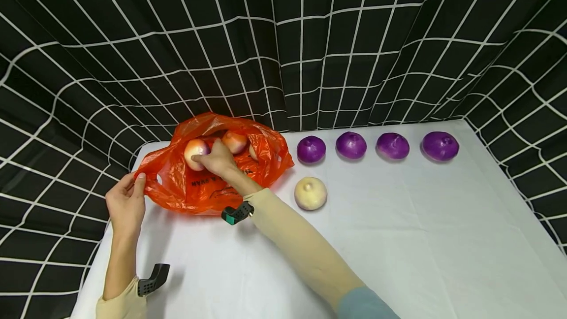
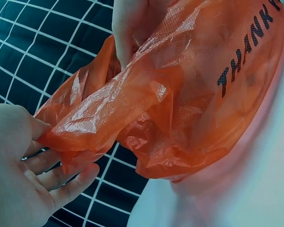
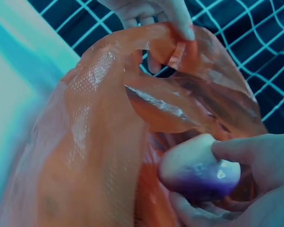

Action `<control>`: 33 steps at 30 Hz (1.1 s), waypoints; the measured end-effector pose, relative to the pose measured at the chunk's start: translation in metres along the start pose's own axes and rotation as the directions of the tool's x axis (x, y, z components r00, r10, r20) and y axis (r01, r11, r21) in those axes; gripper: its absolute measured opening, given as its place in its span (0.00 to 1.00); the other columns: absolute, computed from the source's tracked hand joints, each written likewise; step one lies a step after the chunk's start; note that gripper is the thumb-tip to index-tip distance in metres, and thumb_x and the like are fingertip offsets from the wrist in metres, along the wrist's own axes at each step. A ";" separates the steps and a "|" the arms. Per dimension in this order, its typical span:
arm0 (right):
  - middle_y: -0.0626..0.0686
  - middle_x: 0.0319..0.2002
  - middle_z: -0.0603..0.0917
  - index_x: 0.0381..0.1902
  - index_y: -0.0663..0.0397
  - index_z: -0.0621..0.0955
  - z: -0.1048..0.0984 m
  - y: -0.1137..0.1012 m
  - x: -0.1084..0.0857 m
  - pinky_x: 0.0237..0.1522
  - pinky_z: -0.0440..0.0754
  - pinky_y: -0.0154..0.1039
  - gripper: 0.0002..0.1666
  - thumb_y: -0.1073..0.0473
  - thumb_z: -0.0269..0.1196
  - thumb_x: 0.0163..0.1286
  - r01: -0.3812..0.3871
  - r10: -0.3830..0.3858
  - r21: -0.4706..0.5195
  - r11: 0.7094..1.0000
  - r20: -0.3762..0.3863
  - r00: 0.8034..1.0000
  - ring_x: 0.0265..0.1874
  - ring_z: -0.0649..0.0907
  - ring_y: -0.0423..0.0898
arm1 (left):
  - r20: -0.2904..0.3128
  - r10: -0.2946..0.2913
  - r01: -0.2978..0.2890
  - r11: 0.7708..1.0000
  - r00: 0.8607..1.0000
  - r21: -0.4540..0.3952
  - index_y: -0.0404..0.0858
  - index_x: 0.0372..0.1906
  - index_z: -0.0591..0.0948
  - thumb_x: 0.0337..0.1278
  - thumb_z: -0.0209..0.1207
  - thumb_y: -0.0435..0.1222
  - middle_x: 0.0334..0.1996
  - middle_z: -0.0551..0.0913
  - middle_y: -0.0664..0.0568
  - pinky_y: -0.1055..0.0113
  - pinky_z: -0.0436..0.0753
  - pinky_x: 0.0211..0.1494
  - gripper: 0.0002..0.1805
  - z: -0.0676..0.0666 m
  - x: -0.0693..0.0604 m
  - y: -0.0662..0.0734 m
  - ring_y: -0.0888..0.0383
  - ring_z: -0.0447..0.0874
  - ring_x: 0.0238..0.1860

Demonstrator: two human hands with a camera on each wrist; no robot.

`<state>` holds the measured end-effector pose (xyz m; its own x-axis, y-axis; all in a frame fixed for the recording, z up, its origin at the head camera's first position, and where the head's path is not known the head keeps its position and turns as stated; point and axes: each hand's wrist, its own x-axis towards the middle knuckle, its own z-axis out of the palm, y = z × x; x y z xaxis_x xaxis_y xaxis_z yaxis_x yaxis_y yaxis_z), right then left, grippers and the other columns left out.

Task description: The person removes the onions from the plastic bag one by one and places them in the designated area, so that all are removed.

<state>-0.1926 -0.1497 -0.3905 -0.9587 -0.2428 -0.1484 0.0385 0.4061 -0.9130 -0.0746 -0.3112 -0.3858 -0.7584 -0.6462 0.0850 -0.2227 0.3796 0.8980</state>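
Note:
A thin red plastic bag [image 1: 212, 198] with black lettering lies at the left of the table. My left hand [image 1: 126, 206] pinches its rim at the left end, thumb and fingers on the film [image 2: 94, 118]. Inside the bag's mouth my right hand [image 1: 219, 160] grips a turnip [image 1: 195, 152], whose white and purple sides show between thumb and fingers in the right wrist view [image 3: 203, 165]. A second turnip [image 1: 235, 142] is in the bag behind that hand. Part of another pale round thing [image 1: 253, 152] shows beside it, mostly covered by the film.
Several turnips stand purple side up in a row along the table's back, the nearest one [image 1: 311, 150] just right of the bag. In front of it lies a turnip [image 1: 310, 193] with its white side up. A black curtain with white grid lines [image 1: 332, 53] surrounds the white table [image 1: 398, 250].

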 end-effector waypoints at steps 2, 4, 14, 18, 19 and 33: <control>0.59 0.56 0.80 0.66 0.66 0.68 -0.005 -0.001 -0.002 0.57 0.78 0.35 0.42 0.51 0.71 0.61 0.004 -0.003 -0.054 0.999 0.032 0.999 0.54 0.81 0.48 | 0.000 0.001 -0.001 1.000 1.000 -0.003 0.31 0.57 0.80 0.71 0.54 0.41 0.40 0.82 0.61 0.84 0.78 0.44 0.20 0.000 0.000 0.000 0.74 0.80 0.35; 0.59 0.56 0.80 0.67 0.65 0.67 -0.010 -0.002 -0.004 0.55 0.79 0.35 0.43 0.51 0.70 0.62 0.016 -0.012 -0.060 0.998 0.057 0.998 0.52 0.81 0.47 | -0.003 0.004 -0.004 1.000 1.000 -0.007 0.31 0.57 0.80 0.71 0.54 0.41 0.39 0.82 0.62 0.84 0.77 0.44 0.20 0.000 0.001 0.000 0.74 0.80 0.35; 0.59 0.51 0.82 0.64 0.63 0.73 -0.034 -0.007 -0.019 0.45 0.81 0.30 0.36 0.54 0.71 0.61 0.120 -0.118 -0.010 0.993 0.151 0.982 0.46 0.83 0.47 | -0.001 0.014 -0.014 1.000 1.000 -0.002 0.30 0.57 0.80 0.71 0.54 0.40 0.36 0.80 0.67 0.86 0.77 0.41 0.20 -0.006 0.000 -0.003 0.76 0.79 0.33; 0.58 0.53 0.82 0.65 0.63 0.73 -0.047 -0.008 -0.026 0.43 0.81 0.29 0.37 0.54 0.71 0.61 0.130 -0.128 -0.001 0.991 0.177 0.976 0.48 0.82 0.48 | 0.005 0.015 -0.015 1.000 1.000 0.000 0.30 0.58 0.79 0.71 0.53 0.40 0.36 0.80 0.67 0.86 0.77 0.41 0.21 -0.007 0.001 -0.005 0.76 0.79 0.33; 0.58 0.54 0.81 0.65 0.63 0.72 -0.051 -0.009 -0.028 0.42 0.81 0.29 0.37 0.54 0.71 0.61 0.130 -0.129 0.004 0.991 0.183 0.975 0.48 0.82 0.48 | 0.005 0.016 -0.016 1.000 1.000 -0.006 0.30 0.58 0.79 0.71 0.54 0.40 0.36 0.80 0.68 0.86 0.77 0.41 0.21 -0.006 0.001 -0.005 0.76 0.79 0.33; 0.61 0.57 0.78 0.67 0.62 0.69 -0.095 -0.002 -0.038 0.44 0.84 0.34 0.38 0.58 0.70 0.63 0.085 -0.129 0.198 0.977 0.222 0.966 0.54 0.81 0.52 | -0.013 0.014 -0.015 0.998 1.000 -0.054 0.27 0.55 0.80 0.70 0.55 0.38 0.32 0.79 0.71 0.87 0.76 0.39 0.19 -0.002 0.000 -0.003 0.75 0.79 0.32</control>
<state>-0.1831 -0.0577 -0.3472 -0.8686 -0.4831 -0.1099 0.0117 0.2016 -0.9794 -0.0727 -0.3133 -0.3877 -0.7533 -0.6495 0.1033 -0.1782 0.3529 0.9185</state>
